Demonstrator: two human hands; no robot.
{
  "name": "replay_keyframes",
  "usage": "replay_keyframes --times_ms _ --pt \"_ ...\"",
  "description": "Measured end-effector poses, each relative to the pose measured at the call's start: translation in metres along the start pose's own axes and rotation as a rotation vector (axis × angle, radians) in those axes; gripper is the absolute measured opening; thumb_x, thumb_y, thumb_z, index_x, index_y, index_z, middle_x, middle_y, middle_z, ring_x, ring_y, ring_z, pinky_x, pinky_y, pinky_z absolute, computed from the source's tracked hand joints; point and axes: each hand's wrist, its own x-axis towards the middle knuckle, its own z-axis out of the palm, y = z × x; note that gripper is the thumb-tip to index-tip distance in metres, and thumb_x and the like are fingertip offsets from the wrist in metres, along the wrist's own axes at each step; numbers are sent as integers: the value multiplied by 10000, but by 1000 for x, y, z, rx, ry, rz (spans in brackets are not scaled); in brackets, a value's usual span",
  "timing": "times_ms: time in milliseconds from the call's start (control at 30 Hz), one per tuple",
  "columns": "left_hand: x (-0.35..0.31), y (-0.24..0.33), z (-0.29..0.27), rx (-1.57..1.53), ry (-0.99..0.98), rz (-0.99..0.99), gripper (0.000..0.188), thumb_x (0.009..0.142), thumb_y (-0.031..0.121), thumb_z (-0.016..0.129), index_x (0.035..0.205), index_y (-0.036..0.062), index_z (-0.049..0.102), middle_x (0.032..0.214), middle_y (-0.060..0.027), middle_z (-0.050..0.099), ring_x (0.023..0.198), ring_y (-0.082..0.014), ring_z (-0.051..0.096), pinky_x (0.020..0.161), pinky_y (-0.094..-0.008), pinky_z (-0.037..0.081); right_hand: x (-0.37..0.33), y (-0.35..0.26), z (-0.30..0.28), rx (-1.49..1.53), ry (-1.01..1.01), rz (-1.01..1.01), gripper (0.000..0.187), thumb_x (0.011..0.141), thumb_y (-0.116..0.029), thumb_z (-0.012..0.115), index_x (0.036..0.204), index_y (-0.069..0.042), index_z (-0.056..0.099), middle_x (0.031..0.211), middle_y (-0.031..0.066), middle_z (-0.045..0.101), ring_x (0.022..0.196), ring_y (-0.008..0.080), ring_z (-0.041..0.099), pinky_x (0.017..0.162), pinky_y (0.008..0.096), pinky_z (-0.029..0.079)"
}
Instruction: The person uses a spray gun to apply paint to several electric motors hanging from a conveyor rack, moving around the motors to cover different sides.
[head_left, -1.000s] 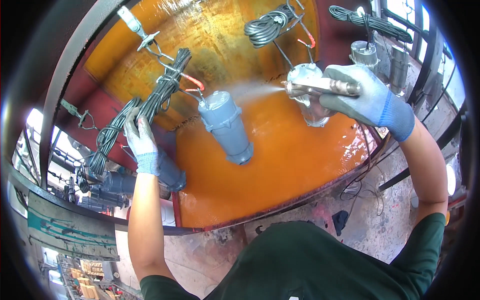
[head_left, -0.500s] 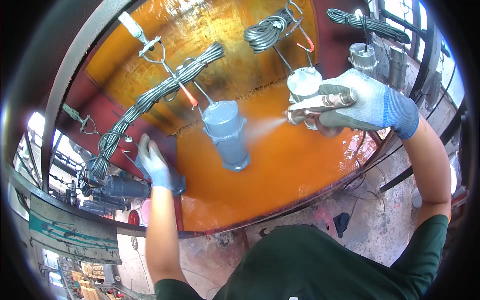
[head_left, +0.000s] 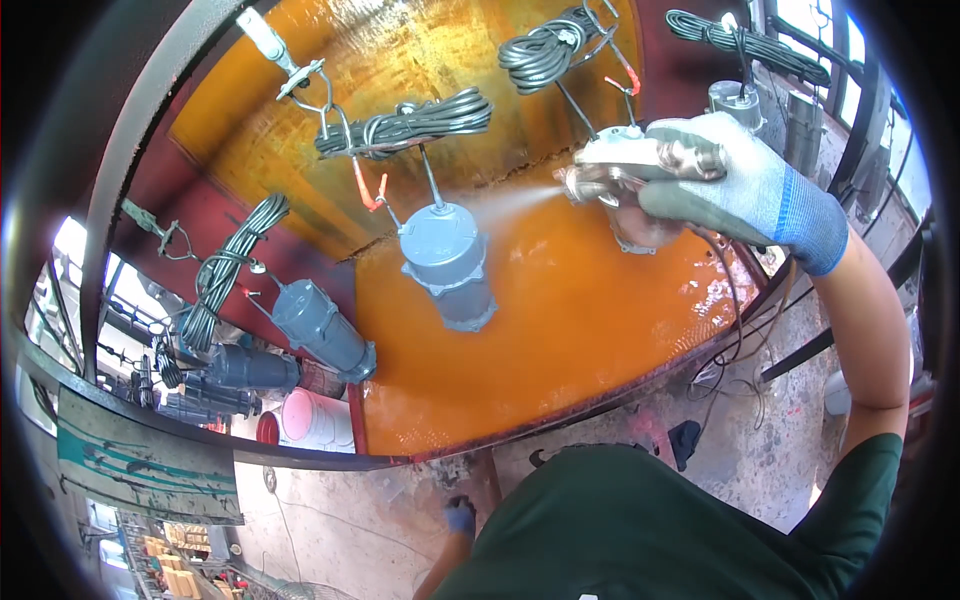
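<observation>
My right hand (head_left: 735,185), in a grey-and-blue work glove, is closed round a metal spray gun (head_left: 592,184). A pale mist leaves its nozzle leftward, reaching the top of a blue-grey cylindrical motor (head_left: 448,262). This motor hangs upright from a hook by an orange-tipped link, its coiled black cable (head_left: 410,125) bundled above it. Behind the gun hangs another cylinder (head_left: 632,235), mostly hidden by my hand. My left hand (head_left: 460,515) is low beside my body, away from the motors; its fingers are too small and dark to read.
An orange-coated booth basin (head_left: 520,370) lies beneath the motors. More blue-grey motors hang at left, the nearest one (head_left: 322,330) tilted. Bare metal cylinders (head_left: 735,105) hang at right. Pink and white buckets (head_left: 315,418) stand left of the basin. A hose (head_left: 738,300) trails below the gun.
My left hand has dropped from beside the left motor to near my body. The middle motor has turned and its cable bundle swung round. The spray gun has risen slightly, its mist now higher.
</observation>
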Motion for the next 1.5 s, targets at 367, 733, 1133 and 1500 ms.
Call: replay_keyframes --times_ms 367,733,1133,1500 --pt "-12 -42 -55 309 100 -231 266 969 242 643 844 25 735 705 -110 702 618 -204 655 583 -373 513 -11 13 4 -15 -28 -10 195 1026 -165 680 1117 8 677 752 49 667 625 113 608 578 276 516" --pt "11 64 47 -156 -130 79 231 1032 207 644 1088 -5 716 931 -86 716 811 -192 667 728 -334 540 -23 -5 18 -47 -24 116 179 931 -170 754 983 -19 675 745 51 701 664 128 672 636 314 547" --pt "-83 578 114 -109 -169 1219 675 1116 387 539 1622 -16 342 1542 -182 492 1347 -244 544 1139 -382 432 -45 -18 33 -69 -176 422 226 936 -171 714 1084 -3 684 794 72 725 727 146 697 712 304 566" --pt "-28 623 108 2 53 1288 533 1134 272 506 1546 -59 443 1559 -192 500 1413 -264 491 1210 -375 357 -20 -39 24 -81 -236 29 320 965 -315 750 1009 0 711 807 93 715 723 203 716 698 344 573"
